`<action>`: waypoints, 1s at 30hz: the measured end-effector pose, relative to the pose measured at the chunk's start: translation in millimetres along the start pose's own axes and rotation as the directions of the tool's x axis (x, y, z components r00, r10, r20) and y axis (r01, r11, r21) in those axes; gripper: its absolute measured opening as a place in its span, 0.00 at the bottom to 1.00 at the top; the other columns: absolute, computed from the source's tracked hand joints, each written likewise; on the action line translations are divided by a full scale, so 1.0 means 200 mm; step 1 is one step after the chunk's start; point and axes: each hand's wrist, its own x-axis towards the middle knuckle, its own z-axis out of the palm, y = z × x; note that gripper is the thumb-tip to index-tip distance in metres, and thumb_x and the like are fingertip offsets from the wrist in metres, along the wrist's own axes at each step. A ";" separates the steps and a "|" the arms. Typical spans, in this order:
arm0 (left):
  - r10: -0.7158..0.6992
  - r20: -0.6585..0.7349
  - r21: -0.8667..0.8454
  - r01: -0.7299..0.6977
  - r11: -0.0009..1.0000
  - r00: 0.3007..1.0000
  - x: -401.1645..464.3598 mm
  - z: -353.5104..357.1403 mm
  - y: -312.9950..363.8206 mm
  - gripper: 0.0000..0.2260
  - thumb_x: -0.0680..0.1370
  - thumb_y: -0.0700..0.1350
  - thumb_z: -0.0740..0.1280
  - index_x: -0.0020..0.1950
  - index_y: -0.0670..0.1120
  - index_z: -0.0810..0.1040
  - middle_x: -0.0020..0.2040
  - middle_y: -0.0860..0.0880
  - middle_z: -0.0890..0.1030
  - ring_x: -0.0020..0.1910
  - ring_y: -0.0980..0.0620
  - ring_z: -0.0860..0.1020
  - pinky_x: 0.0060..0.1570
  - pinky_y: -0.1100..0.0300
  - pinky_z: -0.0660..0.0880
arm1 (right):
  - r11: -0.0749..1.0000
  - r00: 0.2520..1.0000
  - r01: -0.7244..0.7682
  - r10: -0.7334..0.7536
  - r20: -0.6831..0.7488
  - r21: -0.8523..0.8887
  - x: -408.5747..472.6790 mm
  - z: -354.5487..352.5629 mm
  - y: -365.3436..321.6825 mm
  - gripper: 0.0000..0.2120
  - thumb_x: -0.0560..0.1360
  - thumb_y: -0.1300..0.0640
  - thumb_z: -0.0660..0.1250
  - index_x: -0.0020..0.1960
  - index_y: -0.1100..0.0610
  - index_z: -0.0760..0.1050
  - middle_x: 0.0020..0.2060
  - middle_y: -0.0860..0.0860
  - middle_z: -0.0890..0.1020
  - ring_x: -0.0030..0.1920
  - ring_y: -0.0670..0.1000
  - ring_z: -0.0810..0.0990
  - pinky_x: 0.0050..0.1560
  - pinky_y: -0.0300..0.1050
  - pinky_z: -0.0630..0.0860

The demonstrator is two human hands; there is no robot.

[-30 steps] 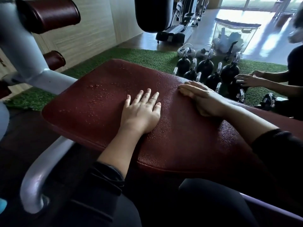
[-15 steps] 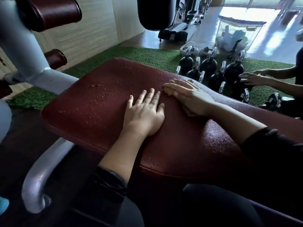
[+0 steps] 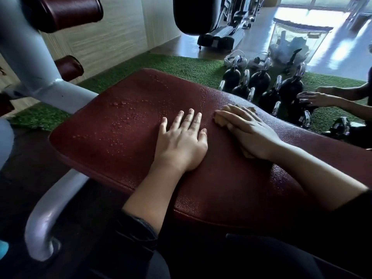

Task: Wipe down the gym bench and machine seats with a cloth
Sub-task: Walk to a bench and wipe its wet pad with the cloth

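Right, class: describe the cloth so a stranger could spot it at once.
Find the big dark-red bench pad dotted with water drops. The cloth lies pressed under the right hand, beside the empty left hand. It alone is tan fabric.

the left hand [image 3: 181, 146] and right hand [image 3: 249, 133] are bare, with short plain nails. bare forearms run back into black sleeves: the left sleeve [image 3: 134, 232] bunched in folds, the right sleeve [image 3: 354, 214] smoother. dark trousers [image 3: 261, 258] cover the legs.
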 end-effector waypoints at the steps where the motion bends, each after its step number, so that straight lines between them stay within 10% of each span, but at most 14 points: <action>1: -0.003 -0.001 0.003 0.003 1.000 1.000 0.00 0.00 0.00 0.25 0.83 0.56 0.44 0.80 0.54 0.44 0.79 0.57 0.43 0.78 0.57 0.41 0.75 0.48 0.37 | 1.000 1.000 0.022 -0.022 0.000 0.003 0.07 0.02 -0.03 0.21 0.81 0.45 0.49 0.73 0.42 0.58 0.74 0.42 0.59 0.75 0.44 0.52 0.75 0.42 0.46; 9: -0.004 0.016 -0.025 0.005 1.000 1.000 0.00 -0.02 -0.01 0.25 0.83 0.56 0.44 0.80 0.54 0.46 0.79 0.57 0.44 0.77 0.58 0.41 0.75 0.49 0.37 | 0.991 0.997 -0.078 0.075 0.027 0.111 0.58 0.05 0.14 0.19 0.81 0.44 0.50 0.71 0.42 0.64 0.68 0.42 0.69 0.69 0.44 0.67 0.70 0.46 0.63; 13: -0.002 0.023 -0.025 0.003 1.000 1.000 0.00 -0.01 0.00 0.25 0.83 0.56 0.44 0.80 0.54 0.45 0.79 0.58 0.43 0.78 0.58 0.42 0.75 0.49 0.37 | 0.944 0.957 -0.274 0.287 -0.049 0.182 0.48 0.01 0.25 0.19 0.80 0.45 0.52 0.69 0.43 0.65 0.37 0.22 0.74 0.38 0.35 0.74 0.43 0.35 0.69; 18: 0.002 0.028 -0.021 -0.002 1.000 1.000 -0.01 -0.02 0.00 0.25 0.83 0.55 0.44 0.80 0.54 0.45 0.79 0.57 0.43 0.78 0.57 0.42 0.75 0.48 0.38 | 0.963 0.962 -0.255 0.261 -0.077 0.083 0.27 -0.03 0.21 0.18 0.81 0.49 0.53 0.71 0.41 0.64 0.72 0.44 0.65 0.71 0.48 0.63 0.71 0.44 0.57; 30: 0.052 -0.079 -0.050 -0.056 0.997 0.996 -0.22 -0.17 -0.28 0.22 0.83 0.57 0.51 0.77 0.57 0.58 0.78 0.58 0.55 0.77 0.60 0.50 0.75 0.48 0.40 | 0.999 0.998 -0.023 0.022 0.054 0.031 -0.11 -0.01 -0.13 0.20 0.82 0.51 0.51 0.72 0.38 0.56 0.75 0.42 0.56 0.76 0.42 0.48 0.75 0.40 0.43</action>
